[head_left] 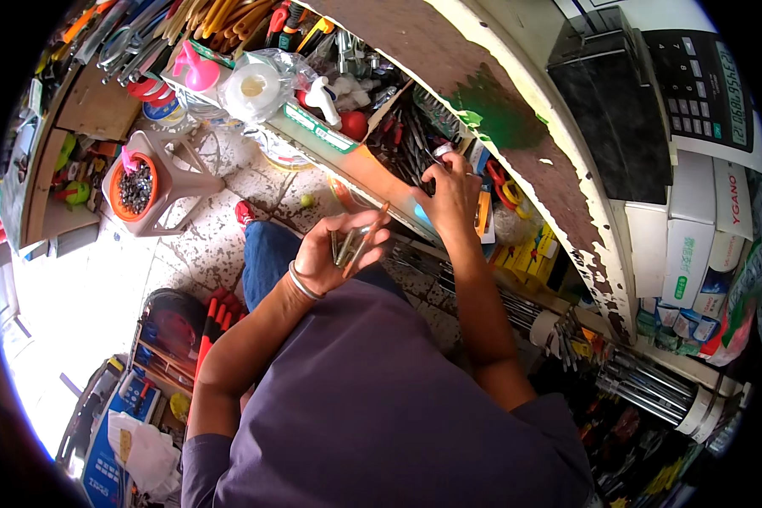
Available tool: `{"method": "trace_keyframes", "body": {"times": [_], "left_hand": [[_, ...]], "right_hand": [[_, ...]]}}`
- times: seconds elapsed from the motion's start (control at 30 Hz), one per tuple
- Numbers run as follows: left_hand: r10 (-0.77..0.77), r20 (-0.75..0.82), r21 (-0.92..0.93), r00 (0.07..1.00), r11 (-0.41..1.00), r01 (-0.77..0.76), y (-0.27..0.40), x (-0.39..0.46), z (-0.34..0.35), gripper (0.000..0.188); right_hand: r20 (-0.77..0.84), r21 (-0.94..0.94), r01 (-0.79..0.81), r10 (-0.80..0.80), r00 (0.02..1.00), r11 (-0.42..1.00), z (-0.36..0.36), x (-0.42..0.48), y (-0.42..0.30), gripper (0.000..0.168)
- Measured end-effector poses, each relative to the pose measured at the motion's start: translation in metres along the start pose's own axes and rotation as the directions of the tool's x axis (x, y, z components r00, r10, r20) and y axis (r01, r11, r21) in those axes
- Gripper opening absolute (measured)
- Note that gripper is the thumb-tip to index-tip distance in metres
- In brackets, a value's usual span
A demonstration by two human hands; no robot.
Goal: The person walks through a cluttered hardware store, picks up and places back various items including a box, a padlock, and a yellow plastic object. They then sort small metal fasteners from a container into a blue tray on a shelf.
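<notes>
My left hand (330,244) is turned palm up in front of my body, a silver bangle on its wrist. Across its palm and fingers lie several slender metal pieces (343,246), with a thin copper-coloured rod (366,240) among them; their exact kind cannot be told. My right hand (452,198) reaches over an open cardboard box (381,164) of dark slender tools (406,141). Its thumb and index finger are apart. Close to its fingertips is a small silvery-white round piece (443,151); whether the fingers grip it is unclear.
A worn counter edge (533,136) curves along the right, with a calculator (698,89) beyond. White spray nozzle (322,101) and clear tape roll (252,87) sit left of the box. A plastic stool (181,181) bears an orange pot (154,202). Metal rods (648,384) protrude at lower right.
</notes>
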State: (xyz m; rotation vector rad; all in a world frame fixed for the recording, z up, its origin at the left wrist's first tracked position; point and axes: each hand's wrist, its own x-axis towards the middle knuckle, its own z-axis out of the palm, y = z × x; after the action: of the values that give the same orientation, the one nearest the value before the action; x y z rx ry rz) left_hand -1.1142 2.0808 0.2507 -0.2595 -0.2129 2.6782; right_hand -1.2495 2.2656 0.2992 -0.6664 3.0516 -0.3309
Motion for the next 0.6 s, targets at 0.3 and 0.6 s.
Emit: {"method": "trace_keyframes", "body": {"times": [0.3, 0.6], "left_hand": [[0.014, 0.006, 0.019, 1.000, 1.000, -0.014, 0.003, -0.005, -0.007, 0.046], [-0.006, 0.001, 0.023, 1.000, 1.000, 0.006, 0.003, -0.006, -0.008, 0.046]], "right_hand": [[-0.028, -0.091, -0.034, 0.031, 0.999, 0.995, 0.005, -0.010, 0.009, 0.029], [-0.069, -0.164, -0.052, 0.041, 0.997, 0.985, -0.004, -0.022, 0.006, 0.021]]}}
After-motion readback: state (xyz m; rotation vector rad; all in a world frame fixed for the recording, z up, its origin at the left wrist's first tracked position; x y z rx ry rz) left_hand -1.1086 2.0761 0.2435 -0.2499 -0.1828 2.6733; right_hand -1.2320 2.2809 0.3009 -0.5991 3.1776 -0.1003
